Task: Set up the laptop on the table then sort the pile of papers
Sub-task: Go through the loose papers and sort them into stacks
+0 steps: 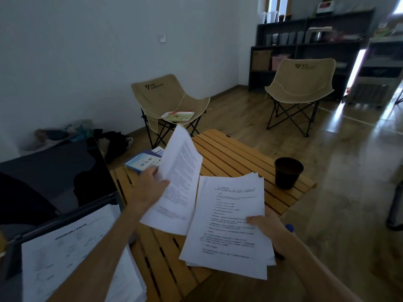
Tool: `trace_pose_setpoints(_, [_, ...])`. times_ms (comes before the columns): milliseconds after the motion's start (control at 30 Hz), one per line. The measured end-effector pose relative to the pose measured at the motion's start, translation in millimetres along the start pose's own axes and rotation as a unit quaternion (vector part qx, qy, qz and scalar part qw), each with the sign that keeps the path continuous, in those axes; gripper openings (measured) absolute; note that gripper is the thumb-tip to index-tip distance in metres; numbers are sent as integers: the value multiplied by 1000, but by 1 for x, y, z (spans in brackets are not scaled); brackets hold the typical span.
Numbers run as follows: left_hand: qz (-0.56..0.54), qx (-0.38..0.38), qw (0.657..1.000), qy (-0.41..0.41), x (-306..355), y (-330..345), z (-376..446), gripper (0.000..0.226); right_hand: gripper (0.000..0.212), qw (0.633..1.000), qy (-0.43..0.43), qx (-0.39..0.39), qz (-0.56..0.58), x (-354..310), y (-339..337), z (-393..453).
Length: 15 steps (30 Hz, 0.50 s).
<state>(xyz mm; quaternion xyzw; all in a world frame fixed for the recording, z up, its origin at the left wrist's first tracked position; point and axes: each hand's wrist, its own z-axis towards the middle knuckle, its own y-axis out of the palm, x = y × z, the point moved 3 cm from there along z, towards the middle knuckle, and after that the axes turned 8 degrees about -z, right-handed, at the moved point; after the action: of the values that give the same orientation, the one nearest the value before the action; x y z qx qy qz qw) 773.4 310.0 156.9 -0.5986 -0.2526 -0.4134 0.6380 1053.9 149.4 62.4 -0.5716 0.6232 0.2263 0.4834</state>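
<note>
Head view takes in a wooden slatted worktop (pixel 229 153), the largest thing under both hands. An open laptop (pixel 54 177) stands on its left part, left of the left hand (pixel 150 188), with its dark screen tilted back. A stack of printed forms (pixel 72 258) lies over the laptop's keyboard area, under and left of the left forearm.

Right hand (pixel 266 227) grips a pile of papers (pixel 229 219) at its right edge, thumb on top and fingers curled beneath; the pile is held above the near part of the worktop, sheets slightly fanned. Left hand pinches a single sheet (pixel 181 179) along its left edge, thumb on the printed face, the sheet lifted and tilted upward, its lower corner tucked behind the pile's top left.

Beyond the left hand's fingers, blue booklets (pixel 144 163) lie at the far left corner of the worktop. Beyond and right of the right hand, a dark cup (pixel 287 173) stands upright near the worktop's right edge. Just beside the right wrist, a small blue cap (pixel 290 227) peeks out; what it belongs to cannot be told.
</note>
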Motion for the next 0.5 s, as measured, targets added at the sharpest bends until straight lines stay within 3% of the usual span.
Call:
trace_pose_setpoints(67, [-112,-29,993,15,16,-22,7,30,28,1000,-2,-2,3,-1,0,0])
trace_pose_setpoints(167, [-309,-68,944,-97,7,-23,3,43,30,1000,-11,-4,7,-3,2,-2])
trace_pose_setpoints(267, [-270,-127,938,-177,-20,17,-19,57,32,1000,-24,6,4,0,4,-1])
trace_pose_setpoints(367, [-110,-151,968,-169,-40,68,-47,57,19,999,-14,30,24,-4,5,-5])
trace_pose_setpoints(433, [-64,-142,975,-158,-43,93,-59,60,41,996,12,36,77,-8,2,-5])
trace_pose_setpoints(500, [-35,-132,981,-139,-37,109,-65,59,44,995,16,7,98,-10,1,-6])
